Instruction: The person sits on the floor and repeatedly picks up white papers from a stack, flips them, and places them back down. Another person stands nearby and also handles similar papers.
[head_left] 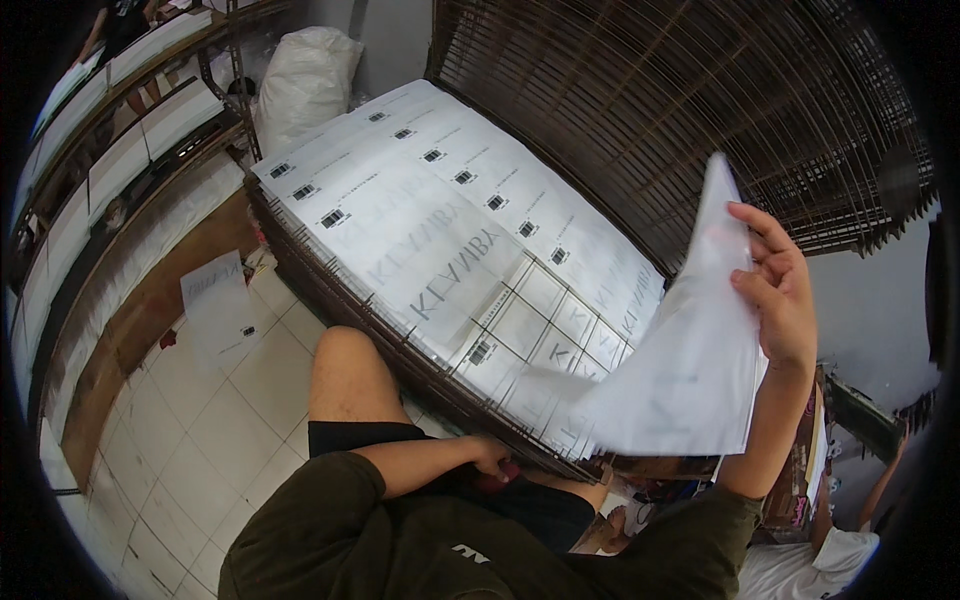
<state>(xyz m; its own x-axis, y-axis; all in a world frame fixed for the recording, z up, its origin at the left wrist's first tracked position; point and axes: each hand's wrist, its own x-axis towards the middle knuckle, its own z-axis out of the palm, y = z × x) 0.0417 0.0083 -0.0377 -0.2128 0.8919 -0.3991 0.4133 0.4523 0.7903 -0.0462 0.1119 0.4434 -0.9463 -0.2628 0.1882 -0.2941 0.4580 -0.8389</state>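
Leftward from the grip (780, 288) hangs translucent sheeting (690, 370).

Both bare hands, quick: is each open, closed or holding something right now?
Left hand: by the lap, near a small dark-red thing; whether it grips that cannot be told.
Right hand: closed, holding a thin translucent white sheet.

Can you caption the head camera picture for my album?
A right hand holds up a pale sheet by a wire rack spread with printed sheets.
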